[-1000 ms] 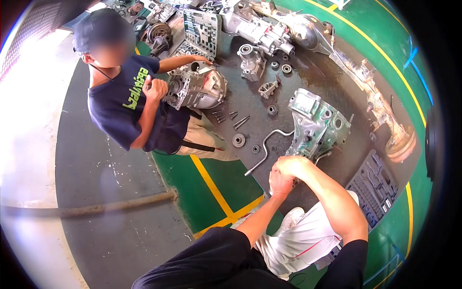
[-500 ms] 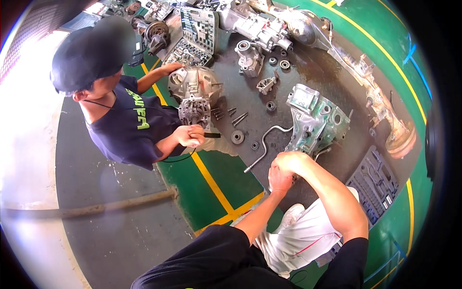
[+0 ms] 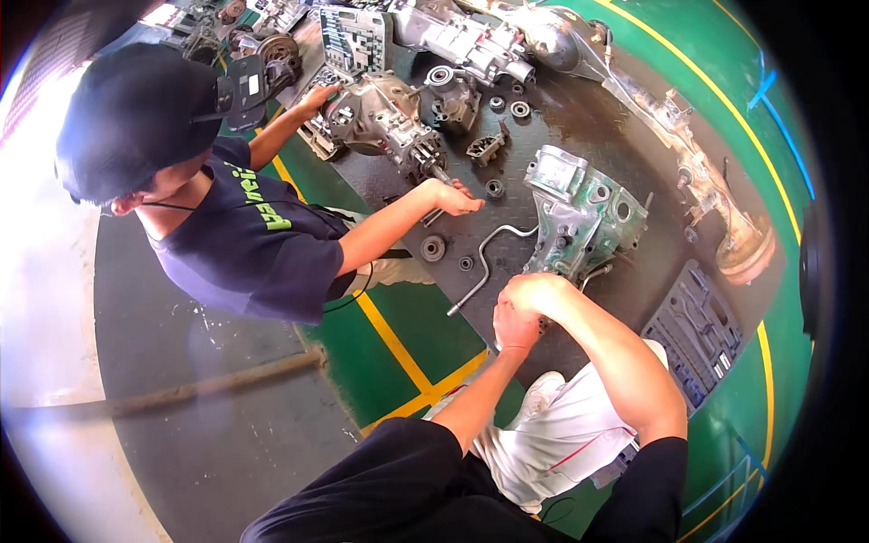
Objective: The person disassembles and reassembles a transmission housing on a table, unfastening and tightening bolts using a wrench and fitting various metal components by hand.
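Pressing together at the near edge of the dark checker-plate surface (image 3: 579,100), the left hand (image 3: 516,328) and right hand (image 3: 536,291) are closed one against the other over something small that their fingers hide, so what they clamp cannot be told. Just beyond the knuckles, almost touching them, lies the grey-green cast-metal gearbox housing (image 3: 581,217), resting on its side near the middle of the plate. It looks heavy and rigid, with greasy, likely slippery faces; the thick flanges and bolt bosses along its rim seem the surest places to grip, best with both hands. To its left a bent steel speed-brace wrench (image 3: 482,262) lies on the plate, its handle running toward the hands, with a round steel bearing ring (image 3: 434,248) and smaller loose parts scattered nearby. To the right sits an open grey socket-set case (image 3: 695,330). Farther off, a person in a dark blue shirt (image 3: 249,244) reaches one hand (image 3: 453,197) across the plate toward the housing while steadying a second grey gearbox assembly (image 3: 380,113); that outstretched arm crowds the left side.
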{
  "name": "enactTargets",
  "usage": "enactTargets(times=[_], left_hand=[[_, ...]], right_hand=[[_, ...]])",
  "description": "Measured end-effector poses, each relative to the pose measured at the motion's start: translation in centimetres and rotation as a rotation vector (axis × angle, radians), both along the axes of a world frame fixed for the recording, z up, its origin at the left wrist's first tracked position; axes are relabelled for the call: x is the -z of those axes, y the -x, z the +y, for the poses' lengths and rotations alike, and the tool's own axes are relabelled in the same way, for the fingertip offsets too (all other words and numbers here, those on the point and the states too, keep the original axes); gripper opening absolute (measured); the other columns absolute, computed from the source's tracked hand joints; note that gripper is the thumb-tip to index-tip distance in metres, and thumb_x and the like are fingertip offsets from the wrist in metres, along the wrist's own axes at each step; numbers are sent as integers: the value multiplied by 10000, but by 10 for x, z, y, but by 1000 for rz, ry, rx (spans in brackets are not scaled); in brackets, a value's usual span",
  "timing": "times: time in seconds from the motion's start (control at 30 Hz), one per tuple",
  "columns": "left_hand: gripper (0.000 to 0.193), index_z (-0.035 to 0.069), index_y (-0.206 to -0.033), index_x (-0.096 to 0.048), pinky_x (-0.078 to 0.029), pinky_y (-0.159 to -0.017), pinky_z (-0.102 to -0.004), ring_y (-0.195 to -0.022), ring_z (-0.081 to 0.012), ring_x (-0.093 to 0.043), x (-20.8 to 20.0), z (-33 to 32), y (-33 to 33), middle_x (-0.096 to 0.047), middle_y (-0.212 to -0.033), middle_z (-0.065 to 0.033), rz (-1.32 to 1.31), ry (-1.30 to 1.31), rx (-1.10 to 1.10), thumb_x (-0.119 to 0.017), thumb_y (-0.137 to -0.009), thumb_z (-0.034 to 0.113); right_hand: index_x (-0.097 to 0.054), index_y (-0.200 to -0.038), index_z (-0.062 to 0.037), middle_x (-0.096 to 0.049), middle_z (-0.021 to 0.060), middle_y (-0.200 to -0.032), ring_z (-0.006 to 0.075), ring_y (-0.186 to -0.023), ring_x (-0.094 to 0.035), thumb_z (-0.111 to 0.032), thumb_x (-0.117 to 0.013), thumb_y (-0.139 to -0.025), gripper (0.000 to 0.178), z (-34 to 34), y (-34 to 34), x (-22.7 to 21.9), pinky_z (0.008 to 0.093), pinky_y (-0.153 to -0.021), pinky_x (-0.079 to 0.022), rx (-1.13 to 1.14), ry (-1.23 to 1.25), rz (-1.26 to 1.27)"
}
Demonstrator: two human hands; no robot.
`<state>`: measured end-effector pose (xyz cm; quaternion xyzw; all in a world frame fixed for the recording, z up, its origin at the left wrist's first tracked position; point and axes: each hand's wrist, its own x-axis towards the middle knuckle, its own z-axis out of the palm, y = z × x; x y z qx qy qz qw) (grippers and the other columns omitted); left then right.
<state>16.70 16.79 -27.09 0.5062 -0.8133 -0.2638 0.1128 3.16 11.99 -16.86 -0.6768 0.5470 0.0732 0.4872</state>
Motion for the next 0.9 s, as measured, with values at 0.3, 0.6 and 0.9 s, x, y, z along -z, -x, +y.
enactTargets(times=[0.3,0.6,0.9], left_hand=[[296,79,-1080,-646,-457,-867,-503,-1048,-400,-558,-2,1,1,-637,-1093,-176,5,20,24,-592,-828,224],[317,61,-1076,-632,-455,-852,-522,-994,-434,-565,17,4,-4,-613,-1092,-205,47,49,-16,-594,-830,258],[367,49,-1156,-595,-451,-883,-505,-1027,-423,-549,14,1,-5,-573,-1182,-200,31,1,3,-583,-854,256]], right_hand=[[-679,-1192,-121,-696,145,-1154,316,-1080,-663,-154,-665,-774,420,0,1,8,402,-907,-531,0,-23,33],[-705,-1144,-117,-703,139,-1135,314,-1062,-670,-154,-683,-769,378,0,2,7,405,-888,-537,24,-11,7],[-703,-1160,-128,-702,133,-1145,308,-1065,-672,-180,-673,-784,381,-2,3,-10,407,-886,-538,10,-24,20]])
